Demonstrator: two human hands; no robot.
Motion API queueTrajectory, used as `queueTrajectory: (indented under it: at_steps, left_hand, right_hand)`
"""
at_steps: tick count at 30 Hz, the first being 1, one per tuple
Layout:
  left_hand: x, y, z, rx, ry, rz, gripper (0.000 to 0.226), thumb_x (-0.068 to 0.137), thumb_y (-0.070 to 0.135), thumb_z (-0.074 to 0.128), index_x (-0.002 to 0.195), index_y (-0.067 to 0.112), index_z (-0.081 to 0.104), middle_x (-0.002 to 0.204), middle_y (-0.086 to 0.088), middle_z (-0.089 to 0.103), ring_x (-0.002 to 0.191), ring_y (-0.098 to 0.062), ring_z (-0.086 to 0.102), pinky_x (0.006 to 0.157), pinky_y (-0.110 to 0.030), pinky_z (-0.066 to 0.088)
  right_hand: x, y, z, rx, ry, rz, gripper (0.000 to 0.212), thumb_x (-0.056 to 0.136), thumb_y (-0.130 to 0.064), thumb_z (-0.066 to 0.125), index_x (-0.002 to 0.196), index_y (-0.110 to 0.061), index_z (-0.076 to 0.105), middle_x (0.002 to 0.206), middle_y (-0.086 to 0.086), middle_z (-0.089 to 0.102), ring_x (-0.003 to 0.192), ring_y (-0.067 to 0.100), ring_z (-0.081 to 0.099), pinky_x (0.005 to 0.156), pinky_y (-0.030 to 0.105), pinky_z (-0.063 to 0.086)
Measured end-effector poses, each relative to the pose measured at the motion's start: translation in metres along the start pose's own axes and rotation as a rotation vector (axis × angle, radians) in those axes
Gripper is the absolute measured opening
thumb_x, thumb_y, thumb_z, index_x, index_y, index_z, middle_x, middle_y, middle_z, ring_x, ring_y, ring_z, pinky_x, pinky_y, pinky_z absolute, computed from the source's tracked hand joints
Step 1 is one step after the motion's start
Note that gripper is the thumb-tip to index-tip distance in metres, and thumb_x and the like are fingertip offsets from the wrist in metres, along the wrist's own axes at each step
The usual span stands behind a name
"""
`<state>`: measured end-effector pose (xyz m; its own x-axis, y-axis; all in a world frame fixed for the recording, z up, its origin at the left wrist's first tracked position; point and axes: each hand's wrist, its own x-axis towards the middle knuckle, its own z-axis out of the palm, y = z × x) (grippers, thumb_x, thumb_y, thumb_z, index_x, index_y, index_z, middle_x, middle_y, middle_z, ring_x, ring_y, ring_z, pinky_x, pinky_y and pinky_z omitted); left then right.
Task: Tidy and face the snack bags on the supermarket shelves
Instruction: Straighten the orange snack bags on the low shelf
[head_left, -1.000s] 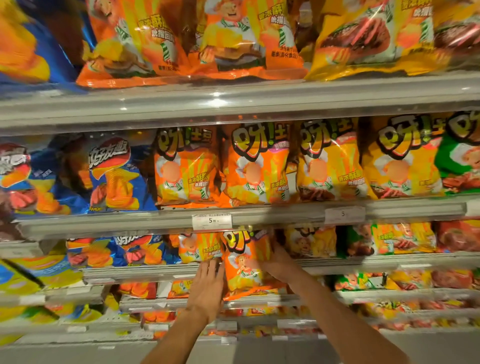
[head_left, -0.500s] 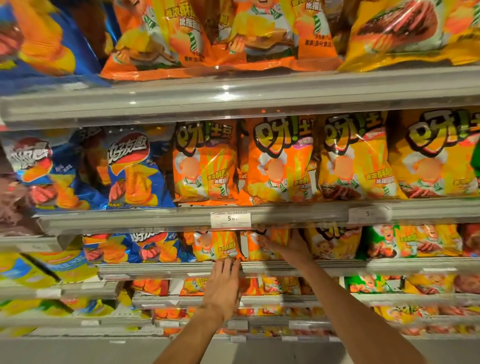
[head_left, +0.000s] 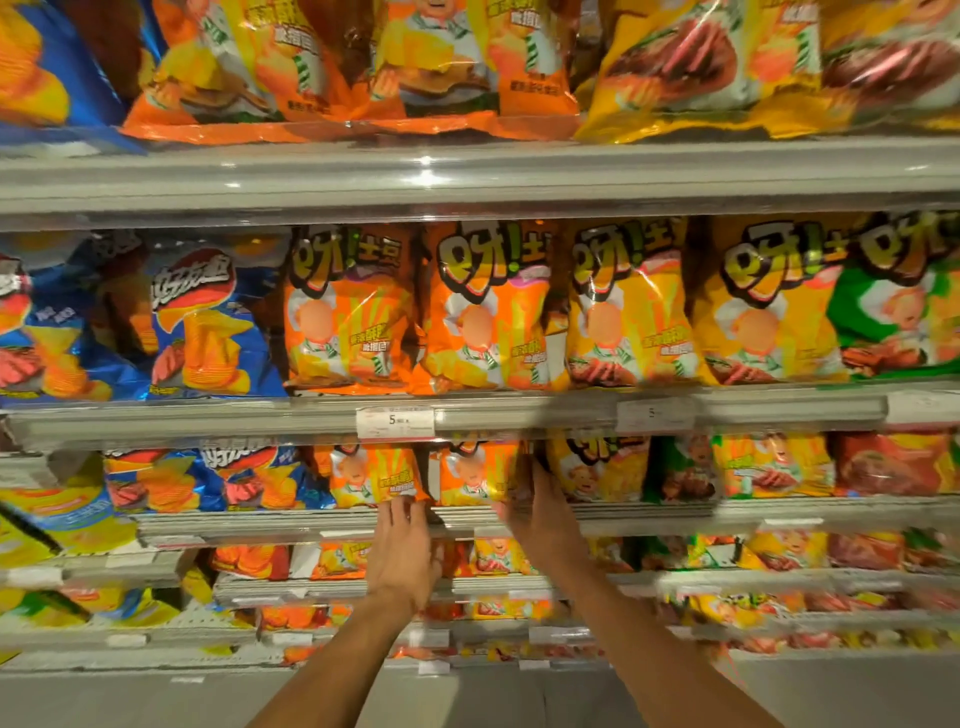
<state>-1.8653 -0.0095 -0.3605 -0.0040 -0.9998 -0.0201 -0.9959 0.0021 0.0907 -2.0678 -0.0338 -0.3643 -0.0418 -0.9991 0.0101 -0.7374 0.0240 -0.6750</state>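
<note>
Hands: two in view, a left hand (head_left: 402, 556) at 6 o'clock and a right hand (head_left: 540, 519) just right of it.

Price tags: two readable on the second shelf rail (head_left: 208, 423), a centre tag (head_left: 395, 422) and a right tag (head_left: 654, 414) toward 3 o'clock.

Second shelf, front row:
- orange bags: two, a first orange bag (head_left: 348, 312) and a second orange bag (head_left: 485, 312).
- yellow bags: two, a first yellow bag (head_left: 626, 312) and a second yellow bag (head_left: 763, 306).
- green bags: one green bag (head_left: 893, 312) at 3 o'clock.
- blue bags: at least two toward 9 o'clock, including one blue bag (head_left: 208, 322); the edge count cannot be told.

Shelf levels: at least five; the lowest are blurred.
</note>
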Motion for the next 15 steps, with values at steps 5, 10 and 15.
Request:
queueTrajectory:
  at_steps: [5,10,15]
  left_hand:
    - [-0.018,0.063,0.010,-0.250,0.195,-0.057,0.037,0.088,0.023,0.065,0.121,0.009,0.060,0.122,-0.012,0.054,0.114,-0.031,0.049,0.096,-0.041,0.048]
    - [-0.023,0.176,0.021,-0.632,0.130,0.024,0.019,0.090,0.007,0.060,0.108,0.009,0.066,0.111,-0.008,0.063,0.109,-0.030,0.058,0.095,-0.036,0.043]
    - [-0.018,0.290,0.018,-0.751,0.125,0.012,0.031,0.095,0.013,0.058,0.124,0.002,0.059,0.125,-0.016,0.060,0.119,-0.034,0.055,0.103,-0.042,0.041]
  right_hand:
    - [-0.036,0.045,-0.043,0.311,-0.010,-0.068,0.062,0.093,-0.057,0.059,0.145,-0.025,0.053,0.146,-0.010,0.055,0.133,0.007,0.052,0.110,0.035,0.046]
    - [-0.044,0.124,-0.124,0.385,0.147,0.087,0.025,0.095,-0.031,0.069,0.118,-0.020,0.068,0.102,-0.009,0.071,0.097,0.010,0.067,0.089,0.038,0.055]
    - [-0.038,0.196,-0.209,0.267,0.302,0.194,0.034,0.095,-0.036,0.068,0.123,-0.016,0.067,0.095,-0.006,0.072,0.092,0.016,0.069,0.070,0.025,0.046]
